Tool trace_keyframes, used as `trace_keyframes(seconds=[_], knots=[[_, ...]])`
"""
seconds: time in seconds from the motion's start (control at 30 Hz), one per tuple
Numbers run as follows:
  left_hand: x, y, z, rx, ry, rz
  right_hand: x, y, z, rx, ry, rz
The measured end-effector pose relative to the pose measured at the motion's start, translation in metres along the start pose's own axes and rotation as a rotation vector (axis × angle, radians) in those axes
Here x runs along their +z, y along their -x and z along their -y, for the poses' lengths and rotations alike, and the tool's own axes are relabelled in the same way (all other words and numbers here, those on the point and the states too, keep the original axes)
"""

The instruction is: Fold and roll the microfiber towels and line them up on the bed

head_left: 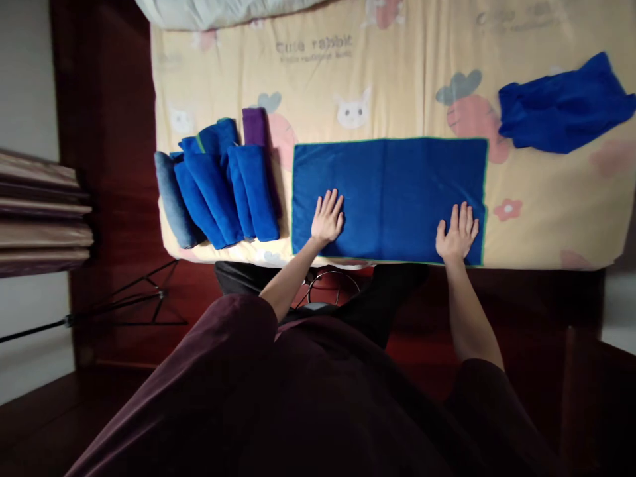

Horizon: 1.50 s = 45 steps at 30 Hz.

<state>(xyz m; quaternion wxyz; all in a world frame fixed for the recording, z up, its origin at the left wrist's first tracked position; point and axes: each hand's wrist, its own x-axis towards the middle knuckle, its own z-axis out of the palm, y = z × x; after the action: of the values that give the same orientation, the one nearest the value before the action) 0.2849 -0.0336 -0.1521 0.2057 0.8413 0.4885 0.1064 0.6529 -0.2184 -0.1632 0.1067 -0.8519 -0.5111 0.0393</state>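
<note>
A blue towel [382,199] with a thin green edge is spread out flat on the bed near its front edge. My left hand [328,217] lies palm down on the left part of the towel, fingers spread. Near the right end, my right hand [457,233] rests on the cloth with its fingers apart. Neither hand holds anything. Left of the towel is a group of rolled or folded cloths: blue ones [213,192], a grey-blue one [175,202] and a purple one [254,127]. A crumpled blue cloth [566,106] lies at the far right.
The yellow bed sheet [397,79] has rabbit and carrot prints. A pale pillow or quilt [223,12] is at the back left. Black stand legs [159,295] are on the floor at the left, beside a curtain [42,212].
</note>
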Motion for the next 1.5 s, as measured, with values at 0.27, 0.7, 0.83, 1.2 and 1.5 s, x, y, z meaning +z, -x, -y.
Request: trace_keyframes(seconds=[0.27,0.7,0.83,1.2,1.5], knots=[[0.012,0.016,0.003,-0.021,0.071,0.003,-0.011,-0.006,0.023,0.078,0.025,0.023],[0.029,0.015,0.022,-0.065,0.049,0.085,0.061,-0.062,0.312,-0.494,-0.401,0.412],[0.021,0.015,0.013,-0.054,0.072,0.023,0.049,-0.082,0.196,-0.444,-0.337,0.33],[0.014,0.015,0.007,-0.053,0.031,0.017,0.021,-0.127,0.001,0.007,0.092,0.07],[0.036,-0.022,-0.061,0.119,0.004,0.068,0.015,-0.122,0.015,0.02,0.02,0.045]])
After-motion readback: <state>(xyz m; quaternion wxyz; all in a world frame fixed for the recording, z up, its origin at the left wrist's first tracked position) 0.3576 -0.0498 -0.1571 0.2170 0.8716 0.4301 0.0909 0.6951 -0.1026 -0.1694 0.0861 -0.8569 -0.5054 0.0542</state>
